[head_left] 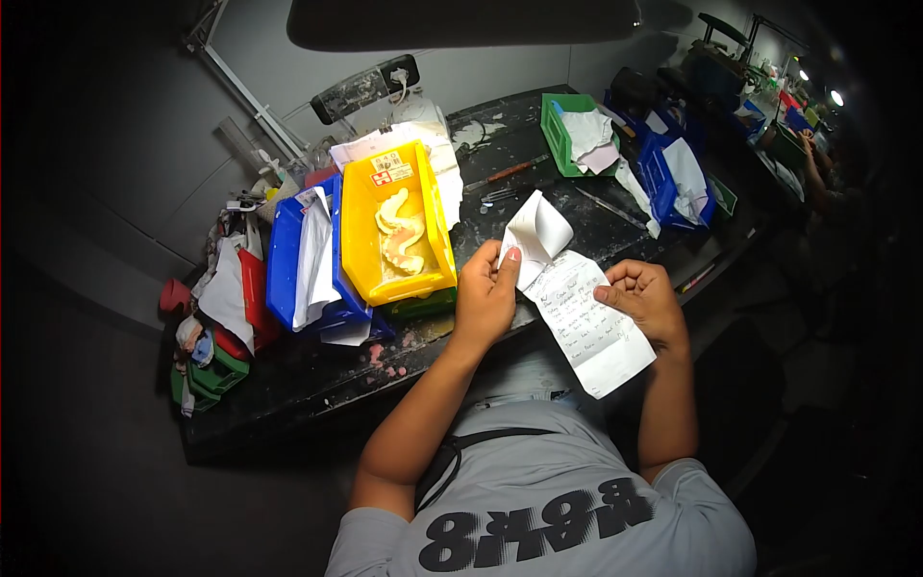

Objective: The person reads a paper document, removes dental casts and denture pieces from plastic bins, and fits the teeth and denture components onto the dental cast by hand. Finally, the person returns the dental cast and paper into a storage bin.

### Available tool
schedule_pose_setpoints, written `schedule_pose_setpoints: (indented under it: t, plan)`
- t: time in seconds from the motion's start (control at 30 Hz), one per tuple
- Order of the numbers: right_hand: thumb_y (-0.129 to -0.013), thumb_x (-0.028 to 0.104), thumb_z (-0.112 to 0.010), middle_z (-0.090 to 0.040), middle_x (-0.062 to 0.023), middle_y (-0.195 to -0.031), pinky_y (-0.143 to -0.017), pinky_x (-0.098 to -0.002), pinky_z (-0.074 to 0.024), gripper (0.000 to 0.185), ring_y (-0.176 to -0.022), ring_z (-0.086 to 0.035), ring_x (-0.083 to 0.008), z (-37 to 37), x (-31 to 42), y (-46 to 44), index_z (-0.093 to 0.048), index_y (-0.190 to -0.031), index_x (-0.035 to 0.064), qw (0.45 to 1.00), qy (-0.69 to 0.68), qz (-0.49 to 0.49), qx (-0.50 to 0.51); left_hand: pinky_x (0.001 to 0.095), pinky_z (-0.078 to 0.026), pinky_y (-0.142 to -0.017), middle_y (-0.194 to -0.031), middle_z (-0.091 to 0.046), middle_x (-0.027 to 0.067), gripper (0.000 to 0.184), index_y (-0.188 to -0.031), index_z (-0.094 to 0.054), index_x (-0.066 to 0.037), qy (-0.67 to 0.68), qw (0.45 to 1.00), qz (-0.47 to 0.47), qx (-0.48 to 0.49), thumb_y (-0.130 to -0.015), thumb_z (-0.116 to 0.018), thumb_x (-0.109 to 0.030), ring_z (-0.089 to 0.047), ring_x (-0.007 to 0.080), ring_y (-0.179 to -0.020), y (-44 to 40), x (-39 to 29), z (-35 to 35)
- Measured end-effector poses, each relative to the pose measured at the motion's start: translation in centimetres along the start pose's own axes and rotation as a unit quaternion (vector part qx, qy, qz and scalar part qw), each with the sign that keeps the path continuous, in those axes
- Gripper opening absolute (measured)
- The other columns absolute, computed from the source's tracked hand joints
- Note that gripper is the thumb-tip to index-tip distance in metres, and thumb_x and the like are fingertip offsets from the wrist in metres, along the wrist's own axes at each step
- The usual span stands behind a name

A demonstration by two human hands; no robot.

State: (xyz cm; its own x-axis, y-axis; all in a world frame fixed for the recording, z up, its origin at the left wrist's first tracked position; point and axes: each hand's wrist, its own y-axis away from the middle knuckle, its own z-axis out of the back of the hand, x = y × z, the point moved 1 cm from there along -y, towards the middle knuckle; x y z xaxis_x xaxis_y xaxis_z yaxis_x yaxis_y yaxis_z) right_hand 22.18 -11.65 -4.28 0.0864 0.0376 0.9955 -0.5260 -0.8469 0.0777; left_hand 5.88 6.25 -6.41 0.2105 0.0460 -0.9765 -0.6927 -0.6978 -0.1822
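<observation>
On my feed, the handwritten paper [598, 332] sits between the two hands, near the front edge of the dark surface [288, 399]. I have the left hand [487, 293] pinching its folded, curled upper part between thumb and fingers, while the right hand [641, 303] grips the sheet's right edge, thumb on top and fingers curled.

To the left I see a yellow bin [360, 216], tilted, with pale, curved pieces [399, 231] inside. Just beside it, a blue bin [285, 245] holds upright white papers [315, 255]. Farther left, a red bin [256, 293] stands near a green bin [223, 373]; I can't make out what the latter contains. Across the surface, another green container [557, 139] carries loose sheets [586, 130], and a second blue container [658, 173] near it has a paper slip [686, 178] in it.
</observation>
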Motion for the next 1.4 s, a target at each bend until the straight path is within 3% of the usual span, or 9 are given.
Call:
schedule_pose_setpoints:
  t: [0.23,0.3,0.37,0.43,0.6,0.8,0.93,1.03,1.4]
  plan:
    - [-0.085,0.003,-0.08,-0.072,-0.0067,-0.079,-0.06,-0.0207,-0.0516,0.017,-0.065,-0.065,-0.0057,0.7,-0.7,-0.4,-0.067,-0.094,-0.0035,0.999,0.045,-0.006,0.003,0.029,-0.044,-0.058,-0.073,-0.062,0.0062,0.024,-0.098,-0.062,0.002,-0.095,0.993,-0.068,-0.029,-0.103,-0.059,-0.021,-0.053,0.0067,-0.065,-0.2,1.3,0.0]
    - [-0.087,0.004,-0.078,-0.072,-0.0055,-0.079,-0.061,-0.0205,-0.0513,0.017,-0.066,-0.064,-0.0053,1.8,-2.1,-1.2,-0.067,-0.096,-0.0029,0.996,0.09,0.002,0.023,0.0389,-0.046,-0.059,-0.075,-0.064,0.019,0.022,-0.096,-0.06,0.001,-0.237,0.966,-0.101,-0.027,-0.102,-0.057,-0.02,-0.061,0.0274,-0.061,0.8,0.4,-0.2]
    - [-0.089,0.005,-0.076,-0.071,-0.0043,-0.079,-0.062,-0.0204,-0.0511,0.016,-0.066,-0.064,-0.0049,2.9,-4.0,-2.5,-0.066,-0.099,-0.0023,0.99,0.134,0.012,0.049,0.0401,-0.048,-0.063,-0.075,-0.062,0.0173,0.014,-0.097,-0.061,0.0,-0.312,0.928,-0.205,-0.018,-0.099,-0.06,-0.013,-0.061,0.0306,-0.066,1.4,1.0,-1.0]
    - [-0.095,0.009,-0.07,-0.072,-0.0046,-0.084,-0.065,-0.0204,-0.0516,0.018,-0.07,-0.065,-0.0054,4.2,-6.1,-3.9,-0.065,-0.108,-0.0017,0.998,-0.012,0.058,0.032,0.0438,-0.049,-0.067,-0.078,-0.062,0.0169,0.009,-0.095,-0.061,-0.001,-0.392,0.878,-0.272,0.023,-0.094,-0.062,-0.01,-0.061,0.0367,-0.075,2.1,0.8,-1.5]
    - [-0.1,0.014,-0.065,-0.071,-0.0072,-0.095,-0.069,-0.0222,-0.0546,0.02,-0.079,-0.07,-0.0098,4.4,-7.1,-4.7,-0.062,-0.114,-0.0009,0.993,0.024,0.113,-0.006,0.0404,-0.049,-0.082,-0.108,-0.062,0.0134,0.033,-0.103,-0.059,-0.001,-0.521,0.793,-0.301,0.096,-0.071,-0.064,0.001,-0.059,0.0316,-0.095,3.6,0.9,-1.8]
    - [-0.098,0.012,-0.067,-0.071,-0.0048,-0.079,-0.057,-0.0195,-0.0458,0.023,-0.062,-0.062,-0.0045,4.7,-6.8,-4.3,-0.062,-0.117,-0.0005,0.995,0.019,0.096,0.01,0.0404,-0.049,-0.083,-0.108,-0.062,0.0145,0.032,-0.104,-0.058,-0.001,-0.49,0.804,-0.327,0.085,-0.073,-0.066,0.001,-0.059,0.0319,-0.096,3.5,1.3,-1.7]
    - [-0.097,0.012,-0.068,-0.071,-0.005,-0.083,-0.058,-0.0194,-0.046,0.022,-0.065,-0.063,-0.0048,5.2,-7.8,-4.6,-0.064,-0.116,-0.0002,0.996,-0.019,0.091,0.012,0.0405,-0.05,-0.084,-0.108,-0.062,0.0147,0.03,-0.104,-0.059,-0.001,-0.489,0.806,-0.322,0.086,-0.074,-0.066,0.0,-0.059,0.0323,-0.096,3.4,1.4,-1.9]
    - [-0.096,0.008,-0.067,-0.072,-0.005,-0.085,-0.062,-0.0201,-0.0504,0.016,-0.069,-0.067,-0.0072,4.7,-9.1,-5.3,-0.068,-0.11,-0.0012,0.983,-0.019,0.176,-0.042,0.0408,-0.05,-0.085,-0.109,-0.062,0.0144,0.028,-0.105,-0.06,-0.001,-0.494,0.808,-0.31,0.087,-0.077,-0.066,0.0,-0.059,0.0325,-0.097,3.6,1.1,-1.7]
    - [-0.096,0.008,-0.067,-0.072,-0.0063,-0.085,-0.06,-0.0213,-0.0513,0.014,-0.07,-0.069,-0.0095,4.3,-9.2,-5.3,-0.069,-0.104,-0.0037,0.982,-0.014,0.173,-0.072,0.0404,-0.05,-0.087,-0.111,-0.062,0.0154,0.026,-0.1,-0.06,0.0,-0.501,0.797,-0.325,0.09,-0.075,-0.066,0.0,-0.059,0.0318,-0.097,3.7,1.5,-1.5]
